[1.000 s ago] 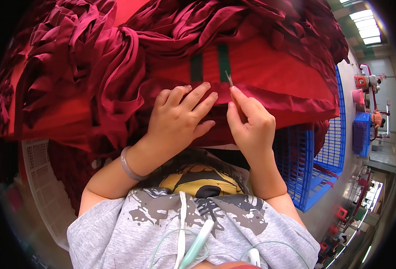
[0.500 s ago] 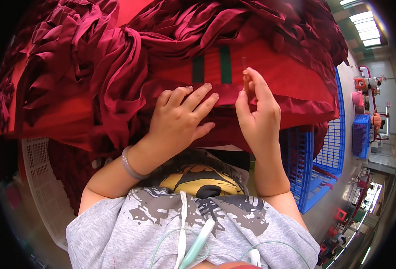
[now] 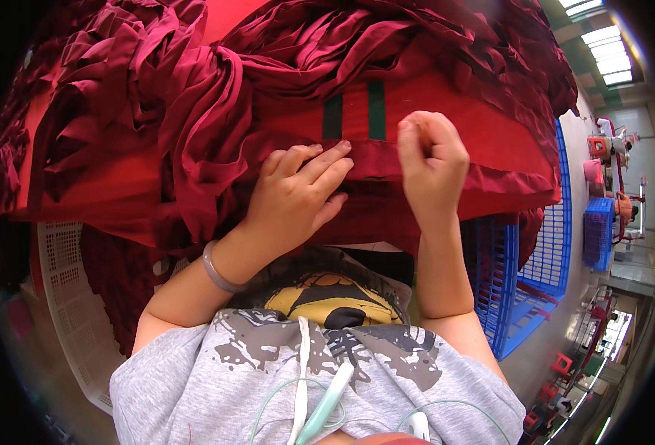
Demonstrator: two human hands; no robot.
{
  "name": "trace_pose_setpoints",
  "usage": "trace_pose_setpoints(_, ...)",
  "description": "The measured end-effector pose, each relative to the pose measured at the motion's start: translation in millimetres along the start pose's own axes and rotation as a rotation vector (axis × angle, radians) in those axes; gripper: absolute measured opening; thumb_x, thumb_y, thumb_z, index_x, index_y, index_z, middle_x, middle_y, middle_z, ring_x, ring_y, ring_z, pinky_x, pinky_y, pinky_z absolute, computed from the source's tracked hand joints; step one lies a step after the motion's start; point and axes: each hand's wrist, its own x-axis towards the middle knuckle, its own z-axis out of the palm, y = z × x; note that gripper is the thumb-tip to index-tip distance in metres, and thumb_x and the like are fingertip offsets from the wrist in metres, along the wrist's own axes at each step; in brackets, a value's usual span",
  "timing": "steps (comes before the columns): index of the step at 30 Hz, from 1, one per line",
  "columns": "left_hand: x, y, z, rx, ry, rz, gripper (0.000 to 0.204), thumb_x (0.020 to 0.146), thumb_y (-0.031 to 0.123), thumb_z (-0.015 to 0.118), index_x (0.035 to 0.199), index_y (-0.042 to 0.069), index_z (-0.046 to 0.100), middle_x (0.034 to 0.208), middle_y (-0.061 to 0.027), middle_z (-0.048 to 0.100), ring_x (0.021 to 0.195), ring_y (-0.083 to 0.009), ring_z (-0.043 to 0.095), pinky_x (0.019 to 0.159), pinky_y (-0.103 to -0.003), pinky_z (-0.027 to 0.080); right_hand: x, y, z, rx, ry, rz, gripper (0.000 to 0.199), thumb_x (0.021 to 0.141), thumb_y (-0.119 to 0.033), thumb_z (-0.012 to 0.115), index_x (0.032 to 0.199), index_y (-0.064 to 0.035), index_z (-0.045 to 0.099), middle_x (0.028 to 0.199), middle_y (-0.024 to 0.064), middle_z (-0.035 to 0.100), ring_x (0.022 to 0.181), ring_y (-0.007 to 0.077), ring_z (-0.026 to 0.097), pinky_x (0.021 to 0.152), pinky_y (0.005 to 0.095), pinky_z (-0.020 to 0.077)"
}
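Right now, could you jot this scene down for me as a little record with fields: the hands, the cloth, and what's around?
left hand: flat, fingers spread, pressing on the dark red fabric
right hand: fingers curled and pinched together at the fabric edge; whether it holds a tool is hidden
fabric mark: two dark green stripes just beyond the fingertips
heap: crumpled maroon cloth piled behind and to the left
wrist: silver bangle on the left arm
right side: blue plastic crate
left side: white plastic crate
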Motion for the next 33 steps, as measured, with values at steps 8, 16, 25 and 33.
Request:
trace_pose_setpoints(8, -18.0, -25.4, -109.4, 0.207, 0.383, -0.131, 0.014, 0.070, 0.014, 0.055, 0.075, 0.005, 0.065, 0.076, -0.0075, 0.065, 0.069, -0.0237, 0.055, 0.073, -0.038, 0.041, -18.6, 37.1, -65.6, 0.187, 0.153, 0.183, 0.025, 0.093, -0.004, 0.064, 0.073, -0.0052, 0.049, 0.067, -0.0082, 0.038, 0.062, 0.0010, 0.031, 0.055, 0.0195, 0.0271)
trace_pose_setpoints(16, 40.7, -24.8, -107.0, 0.346, 0.586, -0.093, 0.014, 0.086, 0.010, 0.065, 0.096, 0.005, 0.073, 0.091, -0.0082, 0.072, 0.084, -0.0226, 0.066, 0.084, -0.035, 0.047, -39.1, 41.2, -56.0, 0.223, 0.064, 0.253, 0.028, 0.091, -0.002, 0.064, 0.070, -0.0042, 0.046, 0.068, -0.0062, 0.037, 0.061, 0.0025, 0.029, 0.055, 0.0211, 0.0262)
trace_pose_setpoints(25, 101.6, -34.0, -27.6, 0.422, -0.064, -0.312, 0.027, 0.092, 0.024, 0.058, 0.112, 0.008, 0.067, 0.089, -0.0094, 0.069, 0.085, -0.0264, 0.068, 0.099, -0.054, 0.043, -48.9, 23.2, -61.0, 0.164, 0.012, 0.186, 0.027, 0.087, 0.001, 0.065, 0.070, -0.0018, 0.044, 0.071, -0.0018, 0.039, 0.062, 0.0054, 0.031, 0.054, 0.0238, 0.0268)
trace_pose_setpoints(33, 120.1, -56.3, -14.0, 0.305, -0.069, -0.559, 0.028, 0.090, 0.031, 0.062, 0.098, 0.006, 0.073, 0.098, -0.0131, 0.069, 0.089, -0.0323, 0.067, 0.078, -0.044, 0.054, -52.8, 39.0, -67.4, -0.063, 0.111, 0.235, 0.024, 0.087, -0.002, 0.067, 0.072, 0.0007, 0.047, 0.071, 0.0006, 0.042, 0.061, 0.0074, 0.036, 0.054, 0.0245, 0.0313)
